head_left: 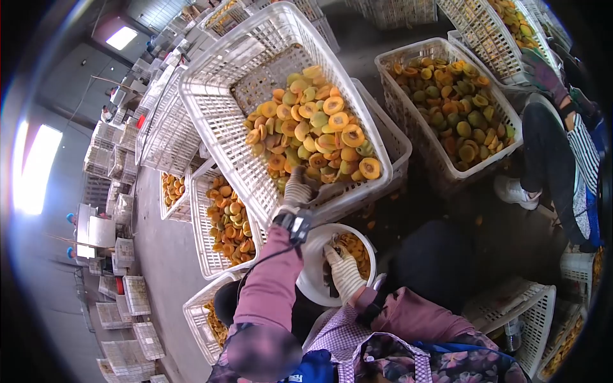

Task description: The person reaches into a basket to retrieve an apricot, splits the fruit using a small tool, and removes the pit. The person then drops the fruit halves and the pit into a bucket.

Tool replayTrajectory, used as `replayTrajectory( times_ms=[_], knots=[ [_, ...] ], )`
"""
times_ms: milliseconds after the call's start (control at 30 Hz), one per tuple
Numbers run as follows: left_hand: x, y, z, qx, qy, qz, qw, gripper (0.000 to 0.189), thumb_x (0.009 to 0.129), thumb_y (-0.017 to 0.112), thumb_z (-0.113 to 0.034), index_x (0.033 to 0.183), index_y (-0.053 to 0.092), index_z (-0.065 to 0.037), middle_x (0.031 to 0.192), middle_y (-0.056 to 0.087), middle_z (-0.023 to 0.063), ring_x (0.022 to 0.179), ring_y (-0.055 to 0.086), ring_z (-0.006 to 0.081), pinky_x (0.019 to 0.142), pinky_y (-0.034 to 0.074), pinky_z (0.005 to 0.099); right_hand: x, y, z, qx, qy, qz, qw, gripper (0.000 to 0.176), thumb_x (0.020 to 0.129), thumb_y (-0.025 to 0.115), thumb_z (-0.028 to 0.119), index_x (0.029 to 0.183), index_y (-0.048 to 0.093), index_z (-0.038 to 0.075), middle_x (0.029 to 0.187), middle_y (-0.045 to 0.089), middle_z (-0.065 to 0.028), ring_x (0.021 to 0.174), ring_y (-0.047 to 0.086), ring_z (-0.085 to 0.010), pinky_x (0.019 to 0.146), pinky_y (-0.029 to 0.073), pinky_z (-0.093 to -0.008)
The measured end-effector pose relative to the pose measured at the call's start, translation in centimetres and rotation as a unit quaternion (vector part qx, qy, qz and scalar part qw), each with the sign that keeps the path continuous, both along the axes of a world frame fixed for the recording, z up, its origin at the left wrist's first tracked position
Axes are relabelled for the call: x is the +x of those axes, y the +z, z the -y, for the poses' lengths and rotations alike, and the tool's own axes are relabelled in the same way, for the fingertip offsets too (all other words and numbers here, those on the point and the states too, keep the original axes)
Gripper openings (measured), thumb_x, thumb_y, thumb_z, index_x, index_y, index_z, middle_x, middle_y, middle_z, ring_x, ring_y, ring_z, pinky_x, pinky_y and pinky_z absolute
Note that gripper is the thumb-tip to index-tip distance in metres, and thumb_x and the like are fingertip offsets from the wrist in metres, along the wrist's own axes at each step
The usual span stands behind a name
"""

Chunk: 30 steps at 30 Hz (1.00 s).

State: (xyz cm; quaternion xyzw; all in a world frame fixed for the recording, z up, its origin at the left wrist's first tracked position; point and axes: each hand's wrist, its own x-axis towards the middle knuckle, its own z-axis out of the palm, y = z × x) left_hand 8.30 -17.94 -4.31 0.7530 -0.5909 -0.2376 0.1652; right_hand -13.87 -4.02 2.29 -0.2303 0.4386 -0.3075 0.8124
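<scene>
My left hand, in a striped work glove with dark fingertips, reaches over the near rim of a big white plastic crate. Its fingers are stretched out and apart, touching the heap of halved apricots; some fingertips are hidden among the fruit. The halves show orange flesh and yellow-green skin. Below, my right hand, also gloved, is curled inside a round white bucket with orange-brown pieces in it. What the right fingers close on is hidden.
Another crate of apricot halves stands at the right, and a further crate of them at the left. A co-worker's gloved hand is at a tilted crate at upper right; the co-worker's shoe is below. Stacked crates line the left.
</scene>
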Motion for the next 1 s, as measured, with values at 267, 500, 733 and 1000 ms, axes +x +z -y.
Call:
replayTrajectory(
  times_ms=[267, 500, 733, 1000],
  knots=[
    [-13.1, 9.1, -13.8, -0.181, 0.061, -0.538, 0.821, 0.028, 0.095, 0.039, -0.023, 0.111, 0.048, -0.002, 0.105, 0.058, 0.0123, 0.096, 0.056, 0.0184, 0.086, 0.045, 0.0279, -0.2, -0.6, -0.2, -0.249, -0.047, -0.027, 0.967, 0.047, 0.090, 0.049, 0.045, 0.106, 0.055, 0.002, 0.077, 0.058, -0.0036, 0.067, 0.053, -0.0121, 0.063, 0.045, -0.0254],
    [-13.6, 8.4, -17.7, -0.164, 0.195, -0.657, 0.710, 0.040, 0.097, 0.033, -0.033, 0.110, 0.049, 0.001, 0.104, 0.059, 0.0165, 0.092, 0.058, 0.0220, 0.085, 0.047, 0.0323, -1.5, -0.7, -1.5, -0.376, 0.201, -0.211, 0.880, 0.040, 0.090, 0.046, 0.032, 0.112, 0.051, -0.002, 0.092, 0.060, -0.0243, 0.088, 0.057, -0.0387, 0.076, 0.045, -0.0409],
    [-13.1, 9.3, -17.7, -0.142, 0.224, -0.589, 0.764, 0.028, 0.096, 0.038, -0.023, 0.107, 0.049, 0.000, 0.102, 0.059, 0.0140, 0.091, 0.058, 0.0244, 0.081, 0.049, 0.0355, -2.4, 0.2, -1.4, -0.380, 0.212, -0.251, 0.865, 0.046, 0.089, 0.044, 0.039, 0.113, 0.050, -0.001, 0.089, 0.060, -0.0277, 0.088, 0.057, -0.0429, 0.074, 0.046, -0.0449],
    [-14.5, 8.9, -16.6, -0.208, 0.303, -0.615, 0.698, 0.040, 0.095, 0.039, -0.041, 0.089, 0.053, -0.004, 0.080, 0.057, 0.0081, 0.072, 0.058, 0.0204, 0.068, 0.050, 0.0320, -1.5, -1.7, -2.3, -0.309, 0.189, -0.106, 0.926, 0.042, 0.092, 0.043, 0.035, 0.109, 0.052, -0.002, 0.081, 0.062, -0.0218, 0.076, 0.059, -0.0350, 0.068, 0.047, -0.0394]
  ],
)
